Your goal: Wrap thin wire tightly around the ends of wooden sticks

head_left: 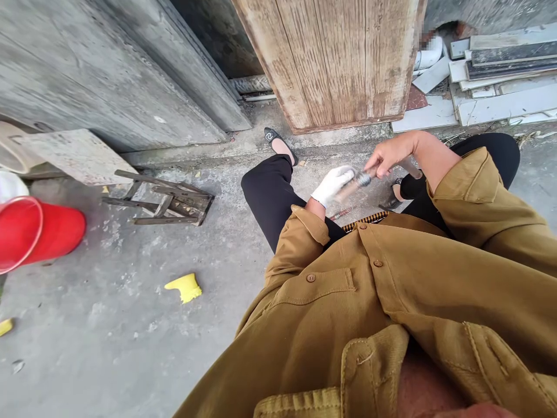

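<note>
My left hand [334, 184] wears a white glove and is closed, its fingers against a motion-blurred, brush-like tool [348, 190] with a tan end and a grey metallic band. My bare right hand [394, 154] pinches the tool's other, brownish end, just right of that band. Blur hides the tool's exact kind. A pale rod-like piece [412, 168] shows below my right hand; whether I hold it I cannot tell. Beneath my left wrist, between my legs, lies a thin reddish stick-like thing [342, 213].
A weathered wooden panel [331, 64] leans ahead. Stacked boards [505, 110] lie at the right. On the concrete floor at left are a small wooden stool on its side [167, 200], a red bucket [61, 231], a pale board [82, 154] and a yellow foam-like piece [185, 287].
</note>
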Motion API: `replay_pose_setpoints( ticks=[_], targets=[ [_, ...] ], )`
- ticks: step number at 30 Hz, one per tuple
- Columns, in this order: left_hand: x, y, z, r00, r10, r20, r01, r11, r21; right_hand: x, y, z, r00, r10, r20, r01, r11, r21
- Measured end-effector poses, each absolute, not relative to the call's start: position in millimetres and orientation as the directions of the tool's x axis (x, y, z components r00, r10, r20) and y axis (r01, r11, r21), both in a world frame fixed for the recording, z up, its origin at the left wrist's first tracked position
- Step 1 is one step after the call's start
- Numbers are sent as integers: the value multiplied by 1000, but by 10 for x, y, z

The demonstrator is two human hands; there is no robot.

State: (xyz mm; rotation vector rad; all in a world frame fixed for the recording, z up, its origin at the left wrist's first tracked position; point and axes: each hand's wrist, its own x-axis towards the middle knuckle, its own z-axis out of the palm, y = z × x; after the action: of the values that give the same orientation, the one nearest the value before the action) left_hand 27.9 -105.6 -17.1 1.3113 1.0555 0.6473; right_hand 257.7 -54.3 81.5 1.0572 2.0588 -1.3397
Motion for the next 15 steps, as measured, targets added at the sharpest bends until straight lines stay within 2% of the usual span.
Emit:
replay_pose_setpoints(
  ticks=[2, 4, 6, 8, 11, 13, 15],
  targets=[
    [247, -1052, -167, 408, 882, -237, 126, 203, 971, 2591, -556, 909, -606, 562, -563, 747, 159, -645],
    [225, -1072, -134, 423, 874, -240, 115, 211, 971, 2580, -553, 928, -522, 758, -391, 687, 103, -719],
    [225, -1111, -72, 468, 847, -251, 134, 212, 968, 2554, -519, 869, -395, 868, -300, 680, 57, -731],
    [241, -1157, 12, 517, 816, -260, 172, 198, 965, 2527, -465, 767, -289, 907, -308, 760, 22, -649],
    [255, -1219, 141, 548, 798, -252, 224, 151, 963, 2505, -405, 633, -215, 892, -397, 937, 74, -342],
    [239, -1248, 209, 534, 813, -233, 243, 116, 963, 2498, -405, 588, -219, 852, -476, 974, 162, -159],
    [202, -1265, 252, 503, 837, -213, 248, 96, 964, 2497, -429, 568, -252, 782, -570, 966, 237, -102]
  ],
)
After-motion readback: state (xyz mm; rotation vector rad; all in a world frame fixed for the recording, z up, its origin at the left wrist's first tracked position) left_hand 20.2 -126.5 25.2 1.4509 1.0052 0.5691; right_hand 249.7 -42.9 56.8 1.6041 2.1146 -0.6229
